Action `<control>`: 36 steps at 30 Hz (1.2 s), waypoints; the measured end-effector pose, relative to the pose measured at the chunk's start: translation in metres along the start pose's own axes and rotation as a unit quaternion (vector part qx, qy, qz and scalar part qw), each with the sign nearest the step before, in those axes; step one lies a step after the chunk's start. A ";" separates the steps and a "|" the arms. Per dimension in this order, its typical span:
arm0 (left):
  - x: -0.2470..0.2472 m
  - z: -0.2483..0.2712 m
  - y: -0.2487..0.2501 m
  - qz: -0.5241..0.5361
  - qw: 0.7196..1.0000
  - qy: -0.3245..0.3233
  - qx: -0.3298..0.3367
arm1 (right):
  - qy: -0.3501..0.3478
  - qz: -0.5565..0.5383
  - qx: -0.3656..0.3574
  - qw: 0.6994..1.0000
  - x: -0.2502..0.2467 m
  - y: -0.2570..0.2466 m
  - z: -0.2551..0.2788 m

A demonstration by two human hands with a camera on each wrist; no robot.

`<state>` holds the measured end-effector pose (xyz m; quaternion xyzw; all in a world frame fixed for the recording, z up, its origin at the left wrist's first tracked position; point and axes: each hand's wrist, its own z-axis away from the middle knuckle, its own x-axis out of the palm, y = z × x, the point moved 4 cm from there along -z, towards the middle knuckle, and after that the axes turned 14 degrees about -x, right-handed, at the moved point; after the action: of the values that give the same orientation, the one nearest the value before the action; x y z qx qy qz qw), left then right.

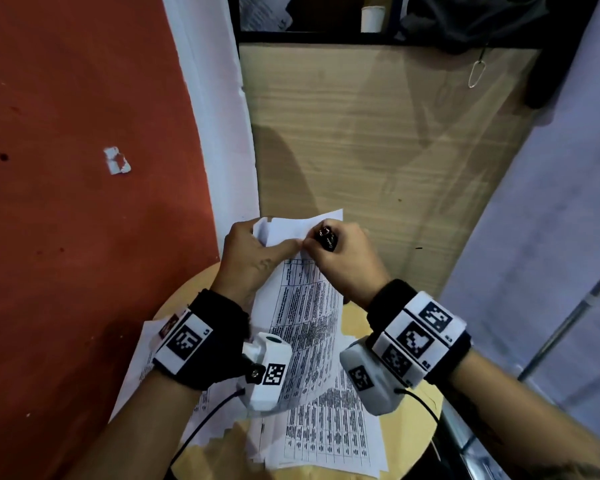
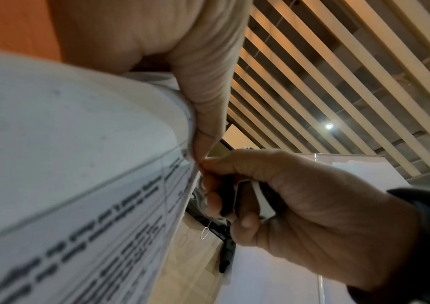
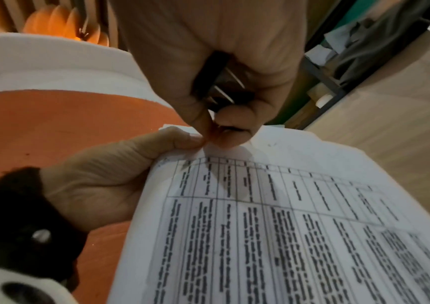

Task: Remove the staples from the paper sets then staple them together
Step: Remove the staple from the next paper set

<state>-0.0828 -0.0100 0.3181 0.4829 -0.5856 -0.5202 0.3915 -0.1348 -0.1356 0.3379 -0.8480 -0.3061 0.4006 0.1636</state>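
My left hand (image 1: 274,237) grips the top left corner of a stapled paper set (image 1: 305,306) printed with tables, thumb on top, and holds it raised above the table. My right hand (image 1: 307,245) keeps a small black stapler (image 1: 326,239) in its curled fingers while thumb and forefinger pinch the same corner beside my left thumb. The right wrist view shows that pinch (image 3: 213,133) on the paper (image 3: 286,205), with the stapler (image 3: 213,78) in the palm. The staple itself is hidden by the fingertips. In the left wrist view, the right hand (image 2: 208,170) meets the page edge (image 2: 78,164).
More printed paper sets (image 1: 326,434) lie on the small round wooden table (image 1: 354,320) under my wrists. A red wall (image 1: 66,168) stands to the left and a wooden panel (image 1: 378,150) ahead. A paper clip (image 1: 477,74) hangs at the upper right, and a white cup (image 1: 373,19) stands on a shelf.
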 end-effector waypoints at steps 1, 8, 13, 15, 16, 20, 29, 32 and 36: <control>0.000 0.000 0.001 -0.006 1.000 -0.003 0.004 | -0.007 0.003 0.000 1.000 -0.001 0.000 0.000; 0.001 -0.002 0.002 -0.045 0.998 -0.031 0.042 | -0.077 -0.062 0.054 0.994 0.001 0.010 -0.002; 0.004 -0.003 0.002 -0.095 0.989 -0.002 0.110 | -0.115 -0.112 0.124 0.979 -0.003 0.010 -0.001; 0.007 -0.001 0.002 -0.124 0.984 0.017 0.128 | -0.130 -0.129 0.162 0.970 -0.003 0.011 0.000; 0.010 0.001 0.002 -0.149 0.979 0.029 0.139 | -0.133 -0.143 0.181 0.964 -0.004 0.011 0.001; 0.016 0.008 0.003 -0.223 0.962 0.056 0.147 | -0.115 -0.226 0.251 0.934 -0.003 0.011 0.002; 0.005 -0.016 -0.009 -0.141 0.984 0.054 0.095 | 0.051 0.006 0.070 0.996 0.002 0.018 0.005; -0.006 -0.018 -0.013 -0.112 0.991 0.057 0.036 | 0.052 0.047 0.100 0.992 0.001 0.039 0.010; -0.018 -0.019 -0.015 -0.081 0.996 0.044 0.012 | -0.015 0.095 0.170 0.981 0.008 0.071 0.021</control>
<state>-0.0581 0.0027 0.3069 0.5554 -0.5331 -0.5215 0.3679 -0.1196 -0.1837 0.2829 -0.8271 -0.1537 0.4730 0.2617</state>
